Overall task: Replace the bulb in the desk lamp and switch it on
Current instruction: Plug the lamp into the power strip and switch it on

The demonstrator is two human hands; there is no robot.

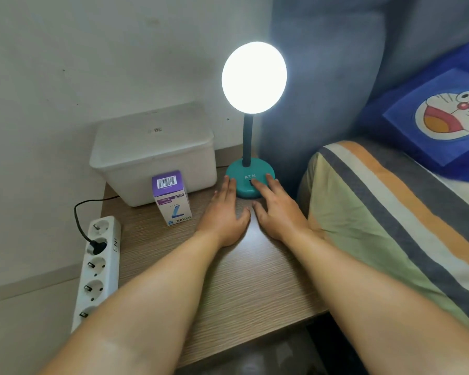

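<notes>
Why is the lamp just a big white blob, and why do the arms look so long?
In the head view, the lit bulb is too bright for the camera, so it shows as plain white glare; the wide-angle lens stretches the arms and curves the power strip near the edges.

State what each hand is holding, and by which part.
Nothing is held. The left hand lies flat on the table; the right hand rests fingers on the lamp base.

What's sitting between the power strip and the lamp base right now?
In the head view, the bulb box and the left hand lie between the power strip and the lamp base.
</notes>
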